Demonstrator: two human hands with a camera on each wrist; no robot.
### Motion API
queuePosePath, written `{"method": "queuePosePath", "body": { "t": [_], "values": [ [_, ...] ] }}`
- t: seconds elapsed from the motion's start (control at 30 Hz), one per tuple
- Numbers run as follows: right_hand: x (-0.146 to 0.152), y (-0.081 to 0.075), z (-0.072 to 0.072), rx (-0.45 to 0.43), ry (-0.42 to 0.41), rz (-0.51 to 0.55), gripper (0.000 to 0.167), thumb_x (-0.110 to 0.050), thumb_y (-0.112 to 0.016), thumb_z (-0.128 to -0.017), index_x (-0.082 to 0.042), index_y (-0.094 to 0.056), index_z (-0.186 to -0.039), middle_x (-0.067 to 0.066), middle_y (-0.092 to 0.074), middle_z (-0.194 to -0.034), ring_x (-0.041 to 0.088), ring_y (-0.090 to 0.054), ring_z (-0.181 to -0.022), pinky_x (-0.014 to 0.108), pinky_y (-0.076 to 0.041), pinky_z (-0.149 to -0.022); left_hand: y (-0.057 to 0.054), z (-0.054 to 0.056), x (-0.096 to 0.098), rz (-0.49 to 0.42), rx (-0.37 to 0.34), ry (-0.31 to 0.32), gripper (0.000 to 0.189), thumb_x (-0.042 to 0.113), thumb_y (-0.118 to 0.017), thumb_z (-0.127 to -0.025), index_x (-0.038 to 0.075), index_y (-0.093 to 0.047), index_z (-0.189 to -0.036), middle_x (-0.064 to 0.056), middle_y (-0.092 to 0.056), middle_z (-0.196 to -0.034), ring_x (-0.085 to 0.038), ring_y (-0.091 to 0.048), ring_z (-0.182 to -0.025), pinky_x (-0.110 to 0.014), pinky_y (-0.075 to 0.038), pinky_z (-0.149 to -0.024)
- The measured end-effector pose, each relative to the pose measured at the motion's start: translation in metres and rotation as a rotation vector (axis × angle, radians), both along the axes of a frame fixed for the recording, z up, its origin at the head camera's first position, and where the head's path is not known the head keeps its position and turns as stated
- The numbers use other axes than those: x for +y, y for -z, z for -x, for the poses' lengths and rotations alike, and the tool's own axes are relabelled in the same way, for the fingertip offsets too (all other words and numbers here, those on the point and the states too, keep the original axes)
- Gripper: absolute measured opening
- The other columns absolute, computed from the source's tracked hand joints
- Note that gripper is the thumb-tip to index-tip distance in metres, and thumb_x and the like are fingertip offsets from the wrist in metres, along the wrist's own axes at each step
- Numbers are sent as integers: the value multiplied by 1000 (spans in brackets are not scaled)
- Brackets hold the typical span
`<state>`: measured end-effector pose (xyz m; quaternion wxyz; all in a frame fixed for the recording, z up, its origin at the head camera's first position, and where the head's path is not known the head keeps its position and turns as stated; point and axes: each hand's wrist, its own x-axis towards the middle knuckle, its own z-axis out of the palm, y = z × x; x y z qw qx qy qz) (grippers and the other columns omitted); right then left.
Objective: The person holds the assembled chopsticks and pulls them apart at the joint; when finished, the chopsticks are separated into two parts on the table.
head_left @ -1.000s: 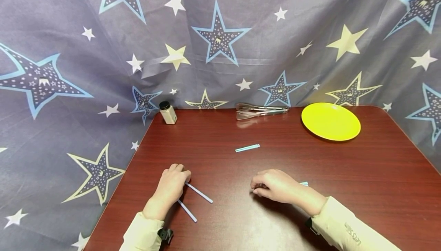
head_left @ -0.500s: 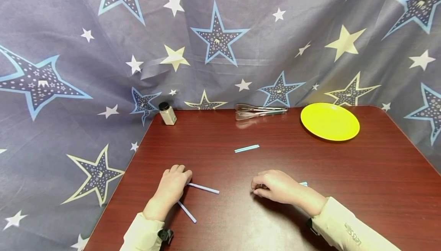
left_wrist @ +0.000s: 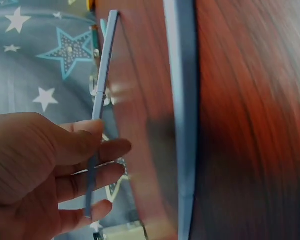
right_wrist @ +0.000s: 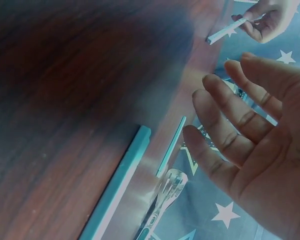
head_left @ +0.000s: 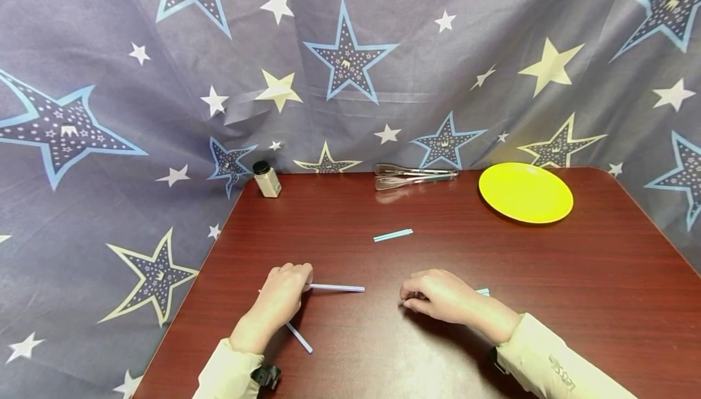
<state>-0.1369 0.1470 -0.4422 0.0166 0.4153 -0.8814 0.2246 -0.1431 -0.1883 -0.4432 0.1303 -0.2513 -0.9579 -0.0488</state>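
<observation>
My left hand [head_left: 286, 289] pinches a lavender chopstick [head_left: 336, 288] between thumb and fingers, its free end pointing right. In the left wrist view this chopstick [left_wrist: 106, 65] runs across the curled fingers. A second lavender chopstick [head_left: 299, 338] lies on the table beneath the left wrist, partly hidden by the hand. My right hand [head_left: 435, 294] hovers low at the middle right, fingers loosely bent and holding nothing, as its palm [right_wrist: 270, 145] shows. By the right forearm a light blue chopstick end [head_left: 483, 292] peeks out. Another light blue pair [head_left: 393, 235] lies mid-table.
Metal tongs [head_left: 424, 177] lie along the back edge of the reddish-brown table [head_left: 328, 222]. A yellow plate [head_left: 526, 193] is at the back right, and a jar [head_left: 267, 182] with a black lid stands at the back left. A starry cloth [head_left: 350, 125] hangs behind.
The lavender chopstick in my left hand has swung from slanting toward me to lying nearly level, pointing right. The left hand has shifted slightly right; the right hand has stayed put.
</observation>
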Motion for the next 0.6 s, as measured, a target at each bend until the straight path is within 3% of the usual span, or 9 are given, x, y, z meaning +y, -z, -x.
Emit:
{"method": "queuePosePath", "body": {
  "t": [0.23,0.43,0.6],
  "values": [
    [-2,0,1,60,5,57,5,-14,-70,-87,-18,-69,-87,-12,-60,-82,5,-60,-74,29,-51,-69,-6,-4,18,-74,-7,37,28,4,-74,-80,15,-48,-82,8,-48,-59,-21,-53,-53,-36,-42,-52],
    [-5,-1,1,111,20,115,7,-13,-71,-87,-20,-69,-87,-12,-59,-87,5,-58,-78,28,-50,-70,-8,-9,35,-113,14,84,25,7,-72,-83,14,-48,-87,8,-51,-61,-17,-54,-53,-34,-43,-51],
    [-8,-2,1,156,34,173,7,-14,-71,-88,-20,-70,-90,-9,-60,-99,8,-58,-90,32,-51,-77,-6,-11,49,-135,26,120,25,9,-72,-84,14,-49,-88,7,-52,-63,-16,-56,-55,-34,-45,-52]
  ]
}}
